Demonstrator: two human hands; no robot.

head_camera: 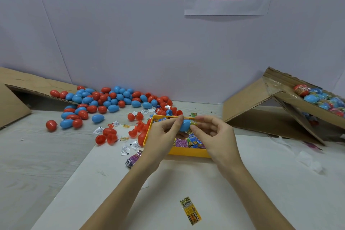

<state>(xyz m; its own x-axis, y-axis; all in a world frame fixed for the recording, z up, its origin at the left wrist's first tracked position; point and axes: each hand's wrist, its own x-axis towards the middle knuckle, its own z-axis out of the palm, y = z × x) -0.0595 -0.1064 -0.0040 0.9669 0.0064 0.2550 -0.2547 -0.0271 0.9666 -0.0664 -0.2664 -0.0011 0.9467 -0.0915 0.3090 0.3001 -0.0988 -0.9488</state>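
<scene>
Both hands grip the blue egg (185, 124) over the yellow tray (188, 152), left hand (164, 134) holding it, right hand (211, 132) pinching the film sleeve (194, 123). Tug crooked and that film probably bunches or tears.

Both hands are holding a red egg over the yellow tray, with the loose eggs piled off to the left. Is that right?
Not quite: the egg held by the left hand and right hand is blue, not red, as the head view shows. The rest stands: it is over the yellow tray, and the loose eggs are piled to the left.
</scene>
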